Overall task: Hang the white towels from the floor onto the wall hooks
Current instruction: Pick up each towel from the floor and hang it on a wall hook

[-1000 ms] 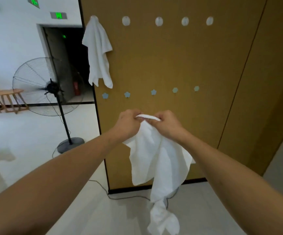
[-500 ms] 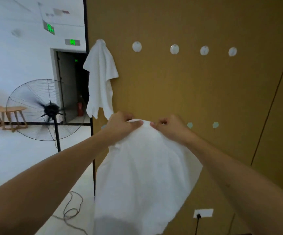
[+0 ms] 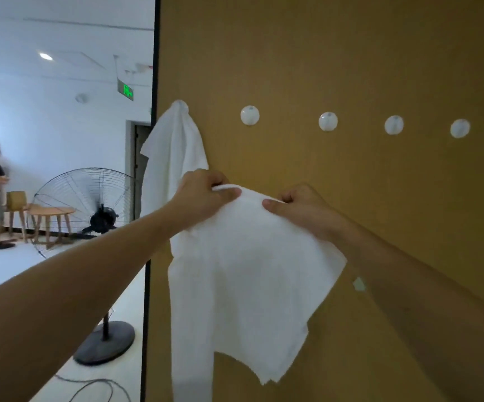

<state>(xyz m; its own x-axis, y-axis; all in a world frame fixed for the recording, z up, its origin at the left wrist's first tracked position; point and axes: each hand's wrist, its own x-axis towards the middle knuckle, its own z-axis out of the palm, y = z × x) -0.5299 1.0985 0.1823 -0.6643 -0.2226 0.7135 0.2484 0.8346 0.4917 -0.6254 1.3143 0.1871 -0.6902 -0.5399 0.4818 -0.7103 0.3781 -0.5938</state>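
You hold the white towel (image 3: 243,274) at frame centre, its top edge pinched by your left hand (image 3: 203,198) and right hand (image 3: 304,207), higher against the brown wall (image 3: 350,53) than before. The round wall hooks (image 3: 250,115) now sit just above; the hung towel (image 3: 174,158) at upper left.

Single head-worn wide-angle view, taken from close before the ochre wall panel (image 3: 350,53), faced forward and slightly upward along both forearms; the room with a pedestal fan (image 3: 90,204) lay at left.
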